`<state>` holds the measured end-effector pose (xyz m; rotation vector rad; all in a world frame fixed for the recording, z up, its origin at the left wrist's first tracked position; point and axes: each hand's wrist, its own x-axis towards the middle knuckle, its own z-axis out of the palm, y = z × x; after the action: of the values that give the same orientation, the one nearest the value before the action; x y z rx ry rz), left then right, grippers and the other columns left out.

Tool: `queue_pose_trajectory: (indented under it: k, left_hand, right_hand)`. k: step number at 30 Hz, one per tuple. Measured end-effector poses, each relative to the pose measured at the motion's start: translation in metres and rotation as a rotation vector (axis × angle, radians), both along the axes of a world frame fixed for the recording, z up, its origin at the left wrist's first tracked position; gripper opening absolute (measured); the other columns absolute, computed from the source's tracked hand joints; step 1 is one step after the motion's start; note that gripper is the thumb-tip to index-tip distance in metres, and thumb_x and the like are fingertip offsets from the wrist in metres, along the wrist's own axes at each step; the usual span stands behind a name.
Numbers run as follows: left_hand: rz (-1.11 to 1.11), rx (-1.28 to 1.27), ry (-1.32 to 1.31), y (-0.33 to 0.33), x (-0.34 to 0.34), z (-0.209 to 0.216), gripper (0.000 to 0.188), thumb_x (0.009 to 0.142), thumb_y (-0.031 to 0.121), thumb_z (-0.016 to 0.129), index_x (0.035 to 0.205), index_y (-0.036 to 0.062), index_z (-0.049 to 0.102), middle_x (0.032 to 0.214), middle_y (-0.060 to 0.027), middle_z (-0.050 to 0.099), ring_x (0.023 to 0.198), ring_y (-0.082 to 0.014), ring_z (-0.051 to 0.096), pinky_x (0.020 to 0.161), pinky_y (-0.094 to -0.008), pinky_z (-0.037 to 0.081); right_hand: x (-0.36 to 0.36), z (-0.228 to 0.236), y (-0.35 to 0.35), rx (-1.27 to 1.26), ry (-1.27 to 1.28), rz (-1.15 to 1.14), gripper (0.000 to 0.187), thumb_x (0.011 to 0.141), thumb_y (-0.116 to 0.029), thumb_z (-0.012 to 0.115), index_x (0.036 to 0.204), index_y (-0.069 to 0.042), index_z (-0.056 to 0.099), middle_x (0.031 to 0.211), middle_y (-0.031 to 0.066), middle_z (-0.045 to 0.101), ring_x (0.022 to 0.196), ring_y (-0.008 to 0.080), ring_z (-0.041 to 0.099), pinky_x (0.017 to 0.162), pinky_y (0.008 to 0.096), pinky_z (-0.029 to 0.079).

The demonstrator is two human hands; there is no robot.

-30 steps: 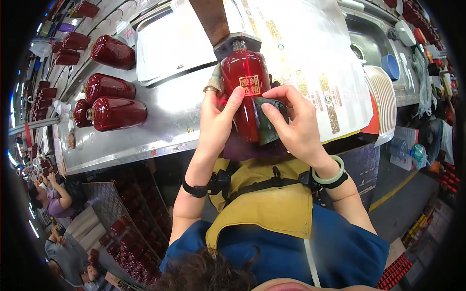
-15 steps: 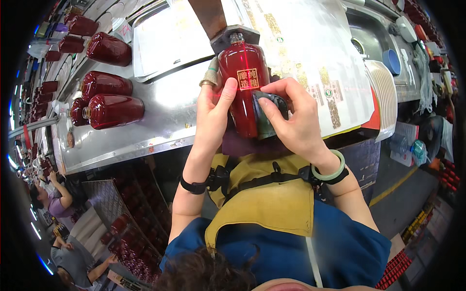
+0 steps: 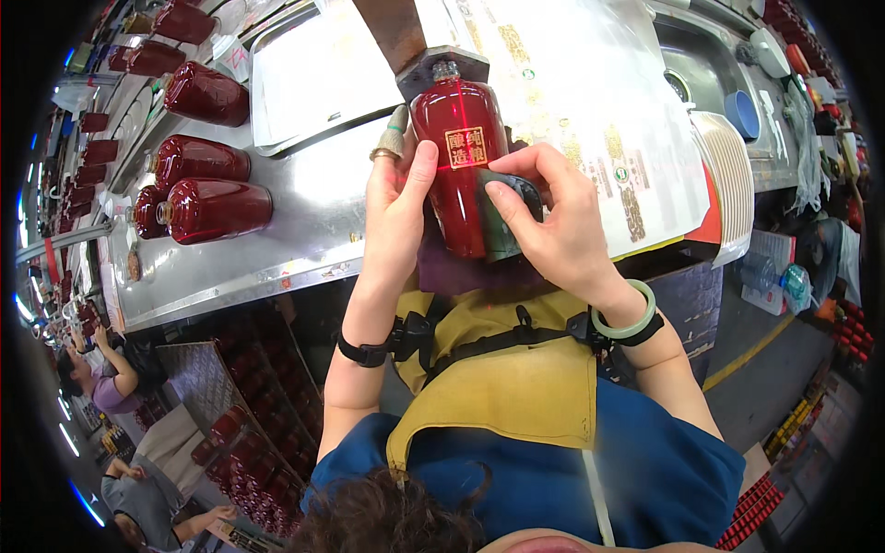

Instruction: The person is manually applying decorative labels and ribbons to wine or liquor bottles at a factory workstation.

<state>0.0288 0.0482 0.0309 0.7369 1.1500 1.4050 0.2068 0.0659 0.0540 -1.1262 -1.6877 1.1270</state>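
Observation:
A glossy red glass bottle (image 3: 452, 120) lies before me, its clear neck against a dark metal stop (image 3: 447, 69). Thin red light lines cross its front over a gold square label (image 3: 466, 148). My right hand (image 3: 562, 212) pinches a dark, flat, rounded pad (image 3: 521, 195) between thumb and fingers, against the bottle's right side. A dark green patch (image 3: 499, 226) shows beside it on the lower bottle. On the left side, my left hand (image 3: 395, 207) has its thumb at the bottle's edge and its fingers apart, one wearing a fabric finger cover (image 3: 391, 143). Purple cloth (image 3: 442, 267) lies under the bottle.
More red bottles (image 3: 218, 210) lie on the metal bench to the left, near a white tray (image 3: 318, 83). Right of me are a backing sheet of gold decals (image 3: 636, 184), pale stacked trays (image 3: 724, 184) and a sink holding a blue cup (image 3: 743, 117). Two people work at far left.
My left thumb has slid off the bottle's front to its left edge, and that hand has shifted slightly left. The bottle has tilted or shifted slightly up-left. My right hand still pinches the pad.

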Motion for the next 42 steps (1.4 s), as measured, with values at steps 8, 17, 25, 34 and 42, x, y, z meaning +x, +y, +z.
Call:
queue_pose_trajectory:
  k: [8,17,25,34,42]
  left_hand:
    - [0.023,-0.007,0.062,-0.002,-0.015,-0.009,0.069,0.110,0.029,0.054,0.162,-0.0044,0.022,0.161,-0.0197,0.041,0.146,-0.0225,0.044,0.121,-0.0374,0.036]
    - [0.008,0.023,-0.048,0.003,0.006,0.003,0.067,0.105,0.015,0.063,0.160,-0.0031,0.029,0.147,-0.0171,0.055,0.131,-0.0206,0.058,0.109,-0.0342,0.049]
    - [0.011,0.021,-0.044,0.003,0.006,0.003,0.061,0.103,0.012,0.067,0.154,-0.0032,0.037,0.140,-0.0170,0.060,0.123,-0.0199,0.063,0.103,-0.0346,0.054]
    - [0.012,0.017,-0.037,0.003,0.007,0.002,0.060,0.103,0.012,0.066,0.154,-0.0031,0.038,0.140,-0.0173,0.060,0.124,-0.0205,0.063,0.103,-0.0353,0.054]
    - [0.020,-0.003,-0.036,0.003,0.007,0.000,0.057,0.103,0.013,0.067,0.151,-0.0030,0.041,0.140,-0.0164,0.060,0.124,-0.0207,0.062,0.104,-0.0357,0.053]
  right_hand:
    - [0.025,-0.004,0.036,-0.191,0.346,-0.034,0.019,0.101,-0.008,0.066,0.118,0.001,0.068,0.099,0.0008,0.069,0.086,0.0053,0.060,0.077,0.0225,0.050]
    - [-0.001,-0.026,0.043,-0.511,0.326,0.065,0.038,0.094,-0.031,0.080,0.108,-0.001,0.061,0.090,-0.0017,0.058,0.082,0.0051,0.051,0.074,0.0230,0.046]
    - [-0.007,-0.034,0.043,-0.457,0.291,0.030,0.042,0.090,-0.031,0.085,0.104,-0.003,0.058,0.088,-0.0020,0.054,0.080,0.0058,0.048,0.072,0.0228,0.045]
    - [-0.008,-0.033,0.043,-0.461,0.328,0.013,0.043,0.089,-0.033,0.085,0.105,-0.003,0.059,0.088,-0.0019,0.054,0.080,0.0063,0.048,0.071,0.0234,0.045]
    - [-0.006,-0.036,0.042,-0.435,0.283,0.032,0.046,0.087,-0.034,0.087,0.107,-0.002,0.059,0.086,-0.0034,0.049,0.078,0.0062,0.044,0.070,0.0227,0.043]
